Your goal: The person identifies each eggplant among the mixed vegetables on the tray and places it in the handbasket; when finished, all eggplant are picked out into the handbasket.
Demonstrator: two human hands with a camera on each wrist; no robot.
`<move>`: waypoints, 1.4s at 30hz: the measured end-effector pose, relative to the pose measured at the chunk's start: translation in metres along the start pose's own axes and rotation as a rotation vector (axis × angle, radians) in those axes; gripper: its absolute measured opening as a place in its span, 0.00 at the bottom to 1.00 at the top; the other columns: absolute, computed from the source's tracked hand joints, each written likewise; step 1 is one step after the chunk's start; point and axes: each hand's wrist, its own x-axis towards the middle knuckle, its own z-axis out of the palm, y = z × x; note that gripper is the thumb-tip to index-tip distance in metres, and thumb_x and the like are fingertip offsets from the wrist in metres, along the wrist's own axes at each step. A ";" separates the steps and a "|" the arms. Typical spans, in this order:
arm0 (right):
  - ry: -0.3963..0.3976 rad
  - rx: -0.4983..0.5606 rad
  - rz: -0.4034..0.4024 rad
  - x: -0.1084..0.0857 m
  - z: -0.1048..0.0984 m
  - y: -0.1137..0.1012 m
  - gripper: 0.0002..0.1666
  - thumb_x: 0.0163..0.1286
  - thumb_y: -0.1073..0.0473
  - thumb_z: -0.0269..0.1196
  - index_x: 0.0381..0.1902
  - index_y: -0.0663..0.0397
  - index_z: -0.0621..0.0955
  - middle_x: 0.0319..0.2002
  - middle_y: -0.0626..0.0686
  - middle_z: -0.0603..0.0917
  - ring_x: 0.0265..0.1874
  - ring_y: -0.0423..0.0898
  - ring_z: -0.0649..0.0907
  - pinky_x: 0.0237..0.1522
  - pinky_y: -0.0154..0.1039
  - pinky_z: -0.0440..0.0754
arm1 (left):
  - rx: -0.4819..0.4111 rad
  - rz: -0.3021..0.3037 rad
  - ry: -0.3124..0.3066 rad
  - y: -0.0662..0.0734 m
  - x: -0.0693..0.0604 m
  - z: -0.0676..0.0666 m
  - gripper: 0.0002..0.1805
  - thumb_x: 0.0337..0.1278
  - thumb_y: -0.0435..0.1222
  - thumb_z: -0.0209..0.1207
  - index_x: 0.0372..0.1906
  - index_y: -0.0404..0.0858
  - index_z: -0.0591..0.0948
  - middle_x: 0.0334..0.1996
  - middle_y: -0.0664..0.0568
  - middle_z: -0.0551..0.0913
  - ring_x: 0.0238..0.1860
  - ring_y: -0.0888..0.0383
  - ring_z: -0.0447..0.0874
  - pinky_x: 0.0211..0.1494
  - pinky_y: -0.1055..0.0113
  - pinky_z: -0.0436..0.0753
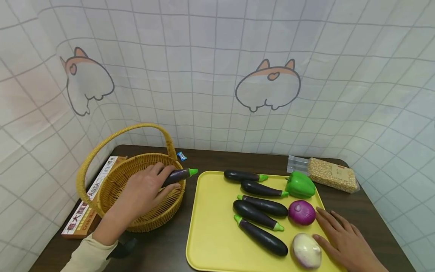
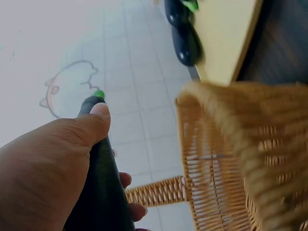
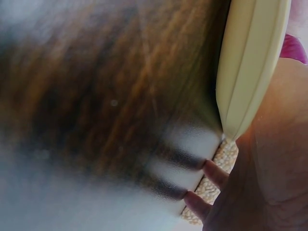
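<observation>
My left hand [image 1: 144,189] holds a dark eggplant [image 1: 178,176] over the wicker basket [image 1: 149,225], its green stem pointing right. In the left wrist view the thumb of the hand [image 2: 53,154] lies along the eggplant [image 2: 103,178], with fingertips showing on its far side. My right hand [image 1: 346,241] rests at the right edge of the yellow tray [image 1: 210,226], fingers extended, near a purple onion [image 1: 301,212] and a whitish round vegetable [image 1: 307,251]. Several eggplants [image 1: 261,236] and a green pepper [image 1: 300,184] lie on the tray.
The basket's tall handle [image 1: 125,130] arches up beside my left arm. A pasta box [image 1: 85,211] lies left of the basket, and a small blue packet [image 1: 181,156] behind it. A bag of grains [image 1: 331,175] lies behind the tray's right corner. A tiled-pattern curtain [image 1: 210,75] stands behind.
</observation>
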 end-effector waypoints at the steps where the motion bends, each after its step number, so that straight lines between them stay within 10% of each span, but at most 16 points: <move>1: 0.001 -0.002 0.001 0.000 0.000 0.000 0.45 0.79 0.29 0.56 0.82 0.49 0.68 0.79 0.56 0.66 0.73 0.68 0.65 0.61 0.78 0.64 | 0.010 0.009 0.003 -0.003 0.001 0.000 0.26 0.77 0.57 0.58 0.58 0.38 0.80 0.40 0.46 0.78 0.30 0.53 0.77 0.28 0.58 0.80; 13: -0.003 -0.011 0.007 0.000 0.003 0.001 0.46 0.78 0.28 0.55 0.82 0.48 0.67 0.78 0.57 0.67 0.72 0.69 0.65 0.60 0.79 0.64 | 0.105 -0.159 -0.132 -0.021 0.007 -0.004 0.25 0.69 0.47 0.70 0.55 0.30 0.79 0.41 0.37 0.82 0.35 0.44 0.84 0.29 0.50 0.83; 42: -0.004 0.013 0.008 0.001 0.003 0.002 0.46 0.78 0.28 0.55 0.83 0.47 0.67 0.78 0.56 0.67 0.73 0.69 0.64 0.62 0.78 0.62 | 0.123 -0.321 -0.315 -0.044 0.012 0.023 0.28 0.64 0.40 0.74 0.55 0.22 0.78 0.39 0.32 0.80 0.38 0.35 0.81 0.40 0.41 0.83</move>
